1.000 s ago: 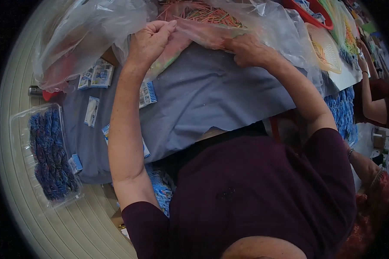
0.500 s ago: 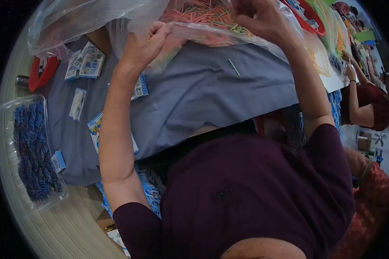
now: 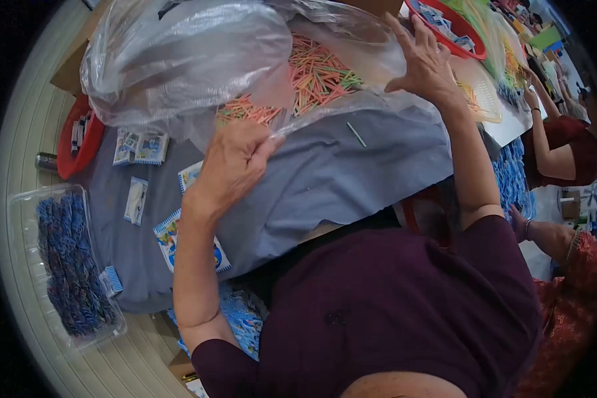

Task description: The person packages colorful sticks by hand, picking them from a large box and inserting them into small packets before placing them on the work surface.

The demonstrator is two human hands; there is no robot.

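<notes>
A large clear plastic bag [image 3: 192,63] lies across the far side of the grey cloth. Inside its mouth is a heap of thin pink, orange and green sticks [image 3: 322,76]. My left hand [image 3: 235,159] is closed around the bag's near edge, pinching the film between thumb and fingers. Over the bag's right side my right hand [image 3: 431,66] is raised with fingers spread, holding nothing. One loose green stick [image 3: 356,134] rests on the cloth between my hands, nearer the right.
Grey cloth [image 3: 351,172] covers the table. Printed packets [image 3: 142,147] lie on the left, beside a red basket [image 3: 79,142] and a clear tray of dark blue bundles [image 3: 69,265]. Another red basket [image 3: 454,33] holds packets at upper right. A co-worker's arm [image 3: 540,126] reaches in at right.
My left hand has come down towards me, still gripping the bag's edge. My right hand has moved right and lower, its curled fingers now spread. More sticks show in the bag's mouth.
</notes>
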